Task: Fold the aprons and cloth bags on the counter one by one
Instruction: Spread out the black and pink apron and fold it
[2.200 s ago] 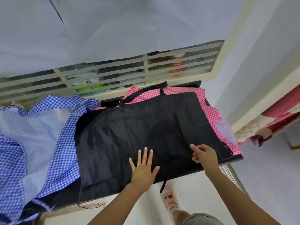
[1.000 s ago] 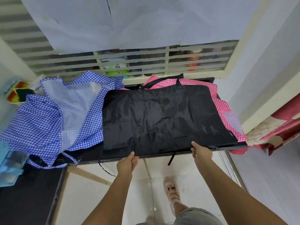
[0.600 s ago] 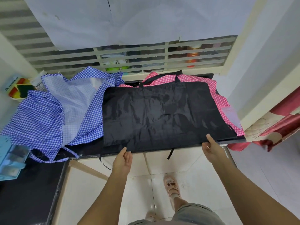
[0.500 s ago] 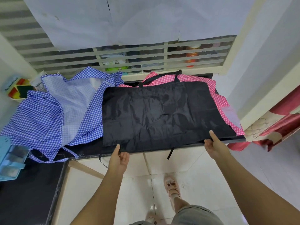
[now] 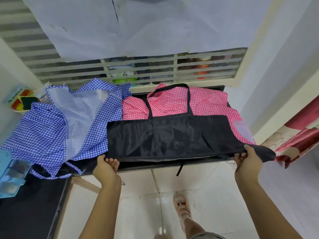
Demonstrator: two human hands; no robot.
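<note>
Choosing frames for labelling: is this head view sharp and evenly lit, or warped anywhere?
Head view: even daylight, soft sheen on the wrinkled black bag, no harsh glare; left hand and right hand fairly sharp; wide-angle bowing toward the frame edges.

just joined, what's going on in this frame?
A person stands at the counter and is working on the black cloth bag. The left hand and right hand each hold a near corner of it at the counter's front edge. The bag lies across a pink checked apron, with its handles resting on that apron. A blue checked apron lies loose and unfolded to the left.
</note>
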